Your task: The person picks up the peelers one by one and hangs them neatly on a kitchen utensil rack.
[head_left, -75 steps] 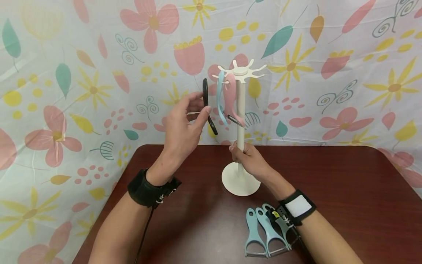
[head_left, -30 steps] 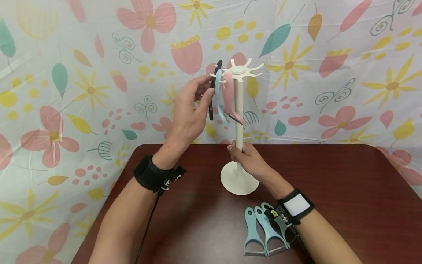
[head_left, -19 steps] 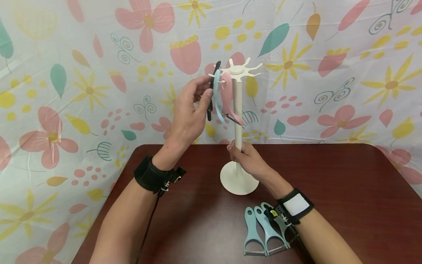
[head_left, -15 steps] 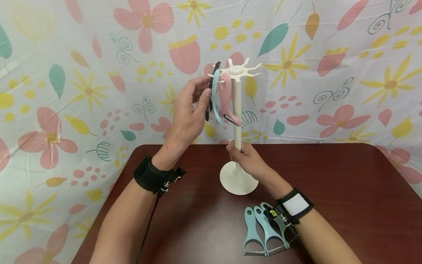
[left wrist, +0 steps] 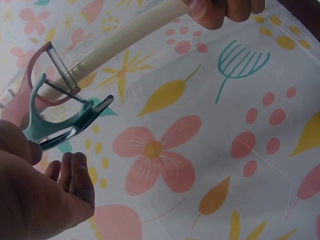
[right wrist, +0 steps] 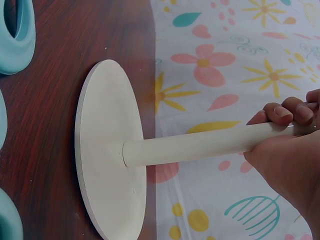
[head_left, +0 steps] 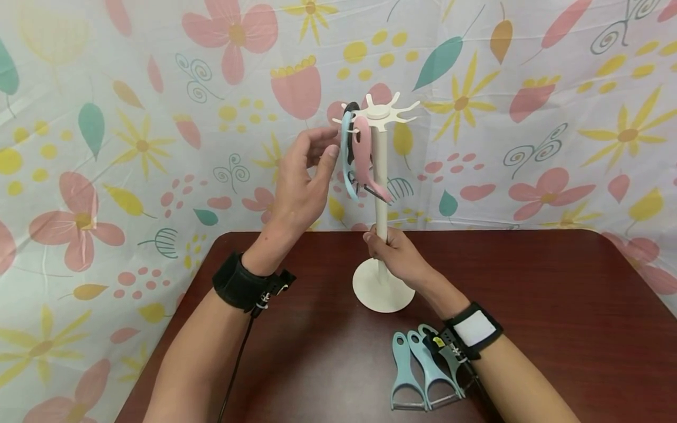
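Observation:
My left hand (head_left: 302,188) is beside the hanging peelers, its fingers loosely bent and holding nothing. A black peeler (head_left: 351,108) hangs from the white stand's hook ring (head_left: 378,111), partly hidden behind a light blue peeler (head_left: 345,150). A pink peeler (head_left: 362,153) hangs just to the right. In the left wrist view the black peeler (left wrist: 82,125) lies close to my fingertips; whether they touch is unclear. My right hand (head_left: 400,257) grips the stand's pole (head_left: 381,182) low down, and the right wrist view shows its fingers wrapped round the pole (right wrist: 200,145).
The stand's round base (head_left: 370,294) rests on the dark wood table (head_left: 555,305). Blue peelers (head_left: 404,361) lie side by side at the front, one partly covered by the right wrist strap. A flowered cloth (head_left: 529,88) hangs behind the table.
My left hand brought the black peeler right to the stand, hung it on a hook and let go. The black peeler has swung behind the blue one. My right hand keeps its grip.

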A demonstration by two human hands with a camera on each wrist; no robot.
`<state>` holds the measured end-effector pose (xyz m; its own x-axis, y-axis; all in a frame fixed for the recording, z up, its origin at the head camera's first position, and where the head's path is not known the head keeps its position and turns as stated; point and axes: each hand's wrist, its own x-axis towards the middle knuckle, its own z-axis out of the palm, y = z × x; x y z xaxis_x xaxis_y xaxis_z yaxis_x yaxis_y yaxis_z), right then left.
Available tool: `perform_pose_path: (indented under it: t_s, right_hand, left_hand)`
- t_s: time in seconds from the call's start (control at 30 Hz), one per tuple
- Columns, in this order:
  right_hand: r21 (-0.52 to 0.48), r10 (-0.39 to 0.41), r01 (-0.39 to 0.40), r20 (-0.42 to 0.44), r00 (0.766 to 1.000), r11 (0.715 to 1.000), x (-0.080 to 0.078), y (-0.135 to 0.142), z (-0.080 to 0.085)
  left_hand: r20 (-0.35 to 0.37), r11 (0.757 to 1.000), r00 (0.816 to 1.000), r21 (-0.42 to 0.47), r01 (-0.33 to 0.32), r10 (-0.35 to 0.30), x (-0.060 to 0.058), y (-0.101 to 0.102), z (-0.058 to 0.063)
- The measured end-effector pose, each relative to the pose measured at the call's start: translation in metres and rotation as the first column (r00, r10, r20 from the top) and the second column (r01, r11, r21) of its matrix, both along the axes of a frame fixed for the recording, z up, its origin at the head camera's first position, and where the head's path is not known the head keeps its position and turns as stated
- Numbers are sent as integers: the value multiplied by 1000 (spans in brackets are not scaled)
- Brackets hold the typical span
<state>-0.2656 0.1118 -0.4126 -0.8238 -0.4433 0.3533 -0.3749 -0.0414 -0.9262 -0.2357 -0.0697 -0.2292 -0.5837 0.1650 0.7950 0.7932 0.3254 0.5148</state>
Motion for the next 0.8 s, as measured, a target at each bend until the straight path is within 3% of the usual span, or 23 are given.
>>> perform_pose_path:
  t_s: [0.27,0.8]
  right_hand:
    - [14,-21,21,-14,1000,1000,-1,1,-2]
    - [-5,6,-6,-4,1000,1000,-2,1,-1]
  left_hand:
    - [6,1000,1000,-4,11,-11,0,-3,-8]
    - [82,998,996,-50,-30,34,-1,-16,-36]
